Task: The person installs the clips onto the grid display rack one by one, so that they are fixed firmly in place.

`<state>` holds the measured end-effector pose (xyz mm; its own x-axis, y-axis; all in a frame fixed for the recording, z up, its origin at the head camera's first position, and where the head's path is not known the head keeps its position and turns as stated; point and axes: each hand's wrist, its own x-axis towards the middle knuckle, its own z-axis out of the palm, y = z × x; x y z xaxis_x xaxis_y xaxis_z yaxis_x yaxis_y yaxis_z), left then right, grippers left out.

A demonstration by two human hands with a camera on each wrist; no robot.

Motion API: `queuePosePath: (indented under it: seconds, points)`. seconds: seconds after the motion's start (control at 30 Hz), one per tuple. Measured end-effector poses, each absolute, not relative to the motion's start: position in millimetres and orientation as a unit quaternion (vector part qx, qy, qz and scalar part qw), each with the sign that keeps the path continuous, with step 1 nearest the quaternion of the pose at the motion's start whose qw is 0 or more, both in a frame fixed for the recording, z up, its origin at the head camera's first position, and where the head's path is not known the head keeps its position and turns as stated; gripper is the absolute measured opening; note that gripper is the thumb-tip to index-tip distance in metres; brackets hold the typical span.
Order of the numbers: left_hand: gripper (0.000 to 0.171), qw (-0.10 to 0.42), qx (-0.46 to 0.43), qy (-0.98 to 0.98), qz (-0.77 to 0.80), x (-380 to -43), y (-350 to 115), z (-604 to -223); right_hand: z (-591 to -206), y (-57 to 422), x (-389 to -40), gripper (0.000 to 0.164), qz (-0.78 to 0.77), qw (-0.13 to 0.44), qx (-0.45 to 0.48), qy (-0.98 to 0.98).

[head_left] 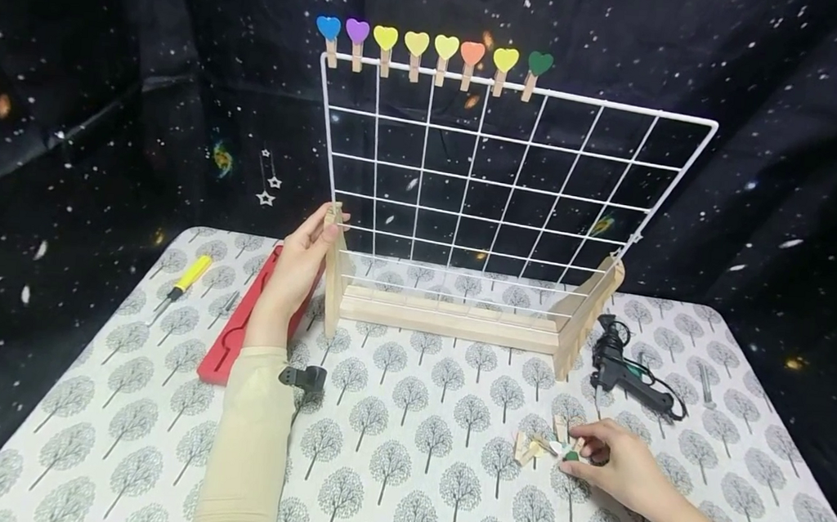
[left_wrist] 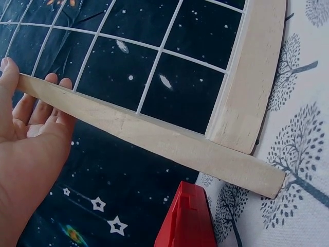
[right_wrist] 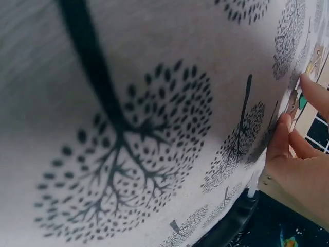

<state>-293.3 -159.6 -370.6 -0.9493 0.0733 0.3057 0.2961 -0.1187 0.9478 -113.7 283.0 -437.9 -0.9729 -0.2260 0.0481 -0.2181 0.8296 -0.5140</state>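
My left hand [head_left: 299, 260] grips the left upright of a wooden stand [head_left: 451, 321], thumb and fingers on opposite sides of the wood [left_wrist: 123, 121]. A white wire grid [head_left: 622, 107] leans back in the stand. Along its top wire, from the left corner to past the middle, stand several heart clothespins, from a blue one [head_left: 328, 29] to a dark green one [head_left: 540, 64]. At the front right, my right hand [head_left: 620, 465] pinches a green-heart clothespin [right_wrist: 303, 101] between thumb and fingers, beside a small pile of clothespins [head_left: 527, 448] on the tablecloth.
A long red case [head_left: 223, 352] lies to the left of the stand, partly behind my left arm. Farther left is a yellow-handled screwdriver [head_left: 192, 274]. A black glue gun [head_left: 626, 380] with its cord lies right of the stand. Dark starry cloth [head_left: 143, 108] hangs behind the table.
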Motion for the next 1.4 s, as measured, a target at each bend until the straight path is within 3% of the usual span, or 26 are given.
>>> queuePosePath:
  seconds: [0.27, 0.47, 0.67, 0.9, 1.23, 1.4]
  points:
    - [0.050, 0.067, -0.142, -0.666, -0.729, -284, -157, -363, -442, 287, -111, 0.021, -0.182, -0.066, -0.245, 0.950]
    - [0.051, 0.067, -0.137, -0.677, -0.721, -280, -156, -359, -445, 290, -110, 0.019, -0.167, -0.119, -0.280, 0.938]
    - [0.053, 0.068, -0.135, -0.670, -0.727, -289, -160, -367, -443, 292, -113, 0.021, -0.251, -0.086, -0.305, 0.915]
    - [0.053, 0.072, -0.131, -0.662, -0.734, -293, -161, -373, -436, 289, -113, 0.017, -0.238, -0.061, -0.292, 0.924]
    - [0.051, 0.071, -0.131, -0.661, -0.736, -293, -161, -371, -406, 282, -131, 0.016, -0.285, -0.093, -0.305, 0.904]
    - [0.051, 0.072, -0.132, -0.658, -0.738, -294, -161, -371, -379, 272, -148, 0.020, -0.349, -0.041, -0.277, 0.894]
